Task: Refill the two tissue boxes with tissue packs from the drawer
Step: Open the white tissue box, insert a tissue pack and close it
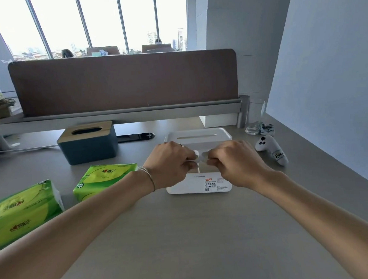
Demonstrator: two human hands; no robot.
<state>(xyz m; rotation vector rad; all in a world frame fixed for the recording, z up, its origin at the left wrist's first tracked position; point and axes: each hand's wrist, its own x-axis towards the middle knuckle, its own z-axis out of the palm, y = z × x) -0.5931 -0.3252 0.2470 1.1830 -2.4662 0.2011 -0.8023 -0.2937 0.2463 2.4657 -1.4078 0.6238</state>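
Forearms: both reach over the bench.
Left hand: pinched on a pale wrapper.
Right hand: pinched on the same wrapper, above the white box.
Lid: just behind.
Blue box, green packs: left, untouched.
Risk: a hard tug may shred tissues or shove the box.

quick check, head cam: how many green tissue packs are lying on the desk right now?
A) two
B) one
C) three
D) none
A: two green packs lie on the desk left of the hands, one pack just in front of the blue tissue box and another pack nearer the left edge of the view.
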